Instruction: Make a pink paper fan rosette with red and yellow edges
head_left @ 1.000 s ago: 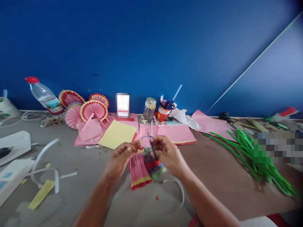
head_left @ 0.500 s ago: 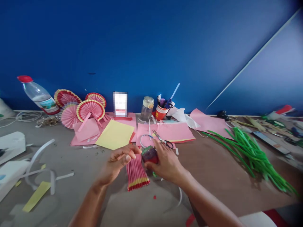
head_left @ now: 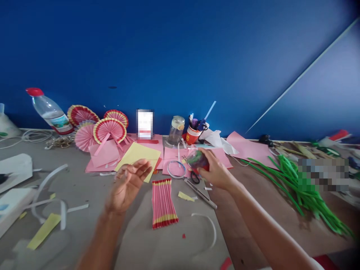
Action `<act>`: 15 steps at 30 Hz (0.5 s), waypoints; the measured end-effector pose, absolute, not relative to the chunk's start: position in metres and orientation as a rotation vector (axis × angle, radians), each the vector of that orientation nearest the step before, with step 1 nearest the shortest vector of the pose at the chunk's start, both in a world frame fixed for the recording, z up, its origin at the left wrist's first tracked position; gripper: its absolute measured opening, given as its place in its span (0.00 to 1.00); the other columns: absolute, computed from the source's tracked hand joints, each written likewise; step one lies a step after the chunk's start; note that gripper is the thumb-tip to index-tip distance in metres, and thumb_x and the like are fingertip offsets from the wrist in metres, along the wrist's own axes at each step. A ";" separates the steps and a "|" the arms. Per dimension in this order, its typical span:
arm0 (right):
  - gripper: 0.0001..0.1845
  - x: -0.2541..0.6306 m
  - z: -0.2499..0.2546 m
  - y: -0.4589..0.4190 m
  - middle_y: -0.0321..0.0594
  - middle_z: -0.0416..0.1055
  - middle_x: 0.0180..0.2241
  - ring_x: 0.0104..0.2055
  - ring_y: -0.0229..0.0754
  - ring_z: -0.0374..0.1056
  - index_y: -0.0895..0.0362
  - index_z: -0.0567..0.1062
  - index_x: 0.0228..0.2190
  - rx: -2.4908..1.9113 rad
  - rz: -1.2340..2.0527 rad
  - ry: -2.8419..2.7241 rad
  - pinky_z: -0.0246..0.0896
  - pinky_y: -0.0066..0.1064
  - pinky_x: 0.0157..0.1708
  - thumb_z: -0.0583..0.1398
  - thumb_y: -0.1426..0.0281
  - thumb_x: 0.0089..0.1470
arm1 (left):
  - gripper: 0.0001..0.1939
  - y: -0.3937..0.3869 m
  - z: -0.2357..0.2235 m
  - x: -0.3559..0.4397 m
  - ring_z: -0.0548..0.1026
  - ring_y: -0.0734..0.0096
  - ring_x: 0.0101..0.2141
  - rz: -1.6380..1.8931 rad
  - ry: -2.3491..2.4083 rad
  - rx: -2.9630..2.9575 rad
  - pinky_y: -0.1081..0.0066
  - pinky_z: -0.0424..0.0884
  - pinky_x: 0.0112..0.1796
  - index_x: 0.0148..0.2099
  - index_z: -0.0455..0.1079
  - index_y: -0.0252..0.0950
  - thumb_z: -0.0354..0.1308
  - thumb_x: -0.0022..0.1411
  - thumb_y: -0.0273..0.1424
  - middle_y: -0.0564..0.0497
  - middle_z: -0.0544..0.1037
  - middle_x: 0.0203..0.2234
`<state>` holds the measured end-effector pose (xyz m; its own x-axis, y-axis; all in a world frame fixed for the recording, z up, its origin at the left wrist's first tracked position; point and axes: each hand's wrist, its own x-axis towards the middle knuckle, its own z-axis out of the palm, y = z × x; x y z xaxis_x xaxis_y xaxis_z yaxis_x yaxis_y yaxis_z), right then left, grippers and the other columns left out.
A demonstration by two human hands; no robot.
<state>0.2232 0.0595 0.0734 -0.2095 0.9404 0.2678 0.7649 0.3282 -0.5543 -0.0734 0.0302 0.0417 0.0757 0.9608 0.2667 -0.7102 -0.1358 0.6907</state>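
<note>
Lengthwise, pleated paper (head_left: 165, 203) runs near-to-far.

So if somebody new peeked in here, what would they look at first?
Probably the bright green stems sprawling on the right, vivid against the big blue wall behind everything. Next might come the pink fans with red and yellow edges, bunched at the back left. In the middle, a pleated pink paper lies flat, while the right hand holds a blurry red-and-green thing beyond it.
</note>
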 end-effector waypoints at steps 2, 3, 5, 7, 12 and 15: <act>0.38 0.228 0.066 0.079 0.51 0.60 0.55 0.58 0.54 0.57 0.57 0.59 0.57 -1.482 0.240 -2.045 0.54 0.47 0.56 0.56 0.75 0.42 | 0.05 0.027 0.042 -0.071 0.74 0.59 0.48 1.447 0.373 0.851 0.52 0.64 0.54 0.32 0.73 0.40 0.64 0.55 0.35 0.53 0.79 0.44; 0.38 0.232 0.060 0.089 0.52 0.60 0.55 0.58 0.55 0.57 0.58 0.59 0.57 -1.488 0.174 -2.035 0.54 0.49 0.56 0.56 0.75 0.41 | 0.05 0.026 0.043 -0.071 0.75 0.59 0.48 1.439 0.367 0.846 0.52 0.65 0.54 0.32 0.73 0.40 0.65 0.54 0.35 0.53 0.79 0.44; 0.39 0.240 0.048 0.106 0.55 0.60 0.53 0.56 0.56 0.58 0.60 0.58 0.57 -1.511 0.084 -2.026 0.57 0.50 0.53 0.56 0.75 0.40 | 0.06 0.026 0.044 -0.072 0.75 0.60 0.47 1.467 0.357 0.811 0.54 0.66 0.53 0.32 0.73 0.41 0.65 0.54 0.35 0.55 0.79 0.44; 0.39 0.246 0.038 0.119 0.55 0.61 0.52 0.54 0.57 0.59 0.61 0.58 0.57 -1.551 -0.023 -2.009 0.59 0.50 0.51 0.56 0.75 0.40 | 0.05 0.027 0.044 -0.074 0.76 0.63 0.46 1.518 0.353 0.760 0.55 0.68 0.51 0.32 0.72 0.42 0.64 0.55 0.35 0.57 0.79 0.43; 0.38 0.241 0.029 0.134 0.56 0.60 0.53 0.53 0.56 0.58 0.63 0.57 0.58 -1.661 -0.160 -2.056 0.57 0.48 0.52 0.55 0.76 0.42 | 0.04 0.029 0.043 -0.075 0.76 0.66 0.43 1.535 0.384 0.771 0.57 0.69 0.50 0.32 0.73 0.43 0.63 0.56 0.36 0.60 0.80 0.41; 0.40 0.226 0.035 0.131 0.61 0.55 0.57 0.58 0.63 0.52 0.66 0.56 0.59 -1.805 -0.158 -2.014 0.49 0.57 0.55 0.56 0.76 0.43 | 0.05 0.026 0.041 -0.070 0.76 0.67 0.42 1.416 0.550 0.960 0.63 0.68 0.49 0.33 0.74 0.41 0.61 0.57 0.37 0.55 0.80 0.40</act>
